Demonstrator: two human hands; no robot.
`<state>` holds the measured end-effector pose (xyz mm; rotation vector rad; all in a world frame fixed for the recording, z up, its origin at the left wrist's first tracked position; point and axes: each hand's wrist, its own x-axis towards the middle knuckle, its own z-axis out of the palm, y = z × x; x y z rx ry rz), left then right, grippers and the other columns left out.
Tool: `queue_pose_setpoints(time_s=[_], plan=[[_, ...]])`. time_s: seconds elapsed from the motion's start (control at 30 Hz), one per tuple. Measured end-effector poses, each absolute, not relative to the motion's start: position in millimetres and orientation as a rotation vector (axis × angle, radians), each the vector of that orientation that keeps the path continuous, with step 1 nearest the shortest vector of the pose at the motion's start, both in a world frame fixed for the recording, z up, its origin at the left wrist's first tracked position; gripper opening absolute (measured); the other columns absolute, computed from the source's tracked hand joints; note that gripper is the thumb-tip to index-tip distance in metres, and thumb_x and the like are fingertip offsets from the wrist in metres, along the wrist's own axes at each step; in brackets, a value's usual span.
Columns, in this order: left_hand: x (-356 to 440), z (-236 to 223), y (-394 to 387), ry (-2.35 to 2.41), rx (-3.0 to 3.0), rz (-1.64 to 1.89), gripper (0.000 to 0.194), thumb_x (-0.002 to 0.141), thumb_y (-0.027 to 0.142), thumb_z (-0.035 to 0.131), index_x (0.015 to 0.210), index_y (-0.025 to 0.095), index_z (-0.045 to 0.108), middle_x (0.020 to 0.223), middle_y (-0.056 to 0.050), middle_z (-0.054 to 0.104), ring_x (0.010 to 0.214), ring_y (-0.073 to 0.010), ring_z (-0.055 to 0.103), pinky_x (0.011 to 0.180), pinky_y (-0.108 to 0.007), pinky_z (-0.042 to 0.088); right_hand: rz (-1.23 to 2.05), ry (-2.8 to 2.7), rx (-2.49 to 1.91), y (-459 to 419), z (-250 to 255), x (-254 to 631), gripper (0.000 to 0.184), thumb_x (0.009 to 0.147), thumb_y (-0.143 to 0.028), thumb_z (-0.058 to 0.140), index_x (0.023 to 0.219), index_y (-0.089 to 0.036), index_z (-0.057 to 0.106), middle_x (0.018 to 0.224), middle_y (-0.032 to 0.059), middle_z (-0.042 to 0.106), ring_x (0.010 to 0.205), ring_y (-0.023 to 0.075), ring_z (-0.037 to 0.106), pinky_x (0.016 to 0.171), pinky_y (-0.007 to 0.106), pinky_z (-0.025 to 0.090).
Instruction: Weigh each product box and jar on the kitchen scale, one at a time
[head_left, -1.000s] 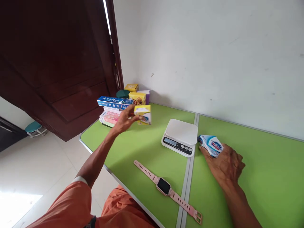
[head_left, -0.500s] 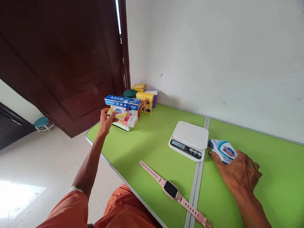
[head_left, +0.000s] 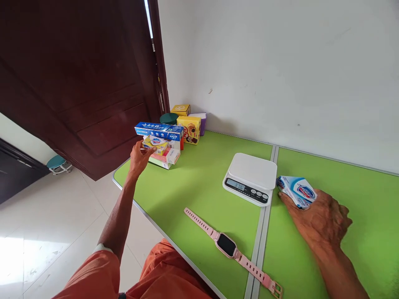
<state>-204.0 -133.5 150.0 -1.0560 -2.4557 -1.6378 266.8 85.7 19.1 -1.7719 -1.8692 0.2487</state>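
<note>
My left hand (head_left: 140, 160) is closed on one end of a yellow soap box (head_left: 156, 145), the thumb along its near side. That box lies over a pink and white carton (head_left: 168, 156) at the left end of the table, just in front of a long blue toothpaste box (head_left: 158, 131). Over on the right, my right hand (head_left: 324, 218) grips a white and blue soap box (head_left: 297, 192) low at the table surface; its far fingers are hidden. Left of that box stands a white kitchen scale (head_left: 252, 171), its plate bare and its display lit.
A pink smartwatch (head_left: 226, 245) lies on the green table (head_left: 193, 187) near the front edge. Behind the cartons stand a yellow snack box (head_left: 189, 129), a green round lid (head_left: 168, 118) and a purple box (head_left: 202, 124). The wall borders the back, a dark door (head_left: 109, 104) the left.
The yellow soap box has tipped flatter and settled over the pink and white carton, my left hand still on it. My right hand keeps its hold. The view has shifted slightly.
</note>
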Motion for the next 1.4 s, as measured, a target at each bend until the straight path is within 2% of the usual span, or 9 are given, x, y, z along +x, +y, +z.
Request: queue_pose_setpoints(time_s=[0.2, 0.3, 0.37, 0.53, 0.63, 0.83, 1.0, 1.17, 1.4], plan=[[-207.9, 143.5, -136.4, -2.393, -1.079, -1.513, 0.06, 0.082, 0.054, 0.09, 0.13, 0.023, 0.072, 0.121, -0.013, 0.065, 0.1, -0.0263, 0.071, 0.09, -0.042, 0.063, 0.201, -1.849, -1.781, 88.5, 14.4, 267.0, 0.07, 0.087, -0.064, 0.056, 0.135, -0.014, 0.066, 0.126, 0.0347, 0.071, 0.128, 0.0561, 0.058, 0.098, 0.067, 0.047], [-188.9, 151.4, -136.8, -2.139, -1.097, -1.446, 0.066, 0.085, 0.056, 0.088, 0.138, 0.021, 0.067, 0.136, -0.017, 0.061, 0.118, -0.0322, 0.067, 0.103, -0.048, 0.06, 0.221, -1.852, -1.784, 84.4, 21.6, 265.5, 0.061, 0.087, -0.058, 0.062, 0.128, -0.013, 0.067, 0.121, 0.0327, 0.072, 0.118, 0.0499, 0.062, 0.095, 0.061, 0.049], [-166.2, 159.5, -130.3, -1.945, -1.121, -1.394, 0.061, 0.09, 0.051, 0.084, 0.139, 0.021, 0.065, 0.14, -0.018, 0.061, 0.125, -0.0343, 0.063, 0.108, -0.051, 0.056, 0.249, -1.842, -1.757, 81.5, 27.1, 263.2, 0.056, 0.085, -0.053, 0.067, 0.124, -0.012, 0.067, 0.12, 0.0301, 0.072, 0.114, 0.045, 0.063, 0.096, 0.058, 0.05], [-91.5, 159.7, -76.1, -1.773, -1.7, -1.411, 0.026, 0.099, 0.039, 0.075, 0.12, 0.024, 0.073, 0.111, -0.009, 0.072, 0.099, -0.0253, 0.068, 0.091, -0.042, 0.059, 0.295, -1.706, -1.677, 87.8, 21.7, 262.1, 0.054, 0.073, -0.044, 0.075, 0.119, -0.019, 0.066, 0.123, 0.0219, 0.074, 0.117, 0.0425, 0.062, 0.106, 0.062, 0.051], [-47.0, 140.4, -25.5, -1.797, -2.182, -1.414, 0.019, 0.101, 0.038, 0.073, 0.112, 0.023, 0.075, 0.104, -0.006, 0.075, 0.088, -0.02, 0.07, 0.08, -0.035, 0.059, 0.35, -1.587, -1.586, 90.9, 13.2, 267.0, 0.062, 0.072, -0.051, 0.079, 0.124, -0.02, 0.065, 0.127, 0.0201, 0.074, 0.12, 0.0426, 0.064, 0.108, 0.064, 0.052], [12.0, 107.3, 59.6, -1.905, -2.651, -1.352, 0.043, 0.095, 0.045, 0.08, 0.129, 0.02, 0.073, 0.126, -0.012, 0.076, 0.104, -0.0226, 0.075, 0.085, -0.033, 0.061, 0.403, -1.523, -1.325, 87.8, 13.9, 266.5, 0.072, 0.076, -0.057, 0.08, 0.136, -0.022, 0.064, 0.135, 0.0179, 0.072, 0.125, 0.0409, 0.067, 0.112, 0.065, 0.055], [43.8, 106.8, 86.4, -2.078, -2.676, -1.436, 0.067, 0.096, 0.067, 0.074, 0.139, 0.016, 0.068, 0.124, -0.014, 0.078, 0.091, -0.0202, 0.073, 0.083, -0.033, 0.06, 0.328, -1.591, -1.2, 86.7, 26.6, 245.2, 0.072, 0.08, -0.053, 0.082, 0.143, -0.023, 0.061, 0.136, 0.0181, 0.07, 0.127, 0.0407, 0.066, 0.113, 0.066, 0.055], [46.5, 104.9, 97.9, -2.132, -2.631, -1.611, 0.065, 0.096, 0.073, 0.069, 0.127, 0.016, 0.073, 0.104, -0.008, 0.079, 0.086, -0.0196, 0.071, 0.081, -0.032, 0.058, 0.298, -1.642, -1.147, 92.3, 39.7, 217.0, 0.071, 0.085, -0.051, 0.082, 0.146, -0.023, 0.059, 0.132, 0.0194, 0.071, 0.125, 0.0422, 0.064, 0.112, 0.068, 0.055], [10.3, 105.1, 114.9, -1.839, -2.681, -1.857, 0.064, 0.093, 0.068, 0.073, 0.128, 0.015, 0.071, 0.127, -0.014, 0.079, 0.105, -0.0237, 0.074, 0.087, -0.034, 0.061, 0.43, -1.731, -0.965, 104.2, 54.6, 202.6, 0.076, 0.091, -0.061, 0.076, 0.155, -0.027, 0.055, 0.142, 0.0167, 0.071, 0.126, 0.0375, 0.069, 0.102, 0.057, 0.063]])
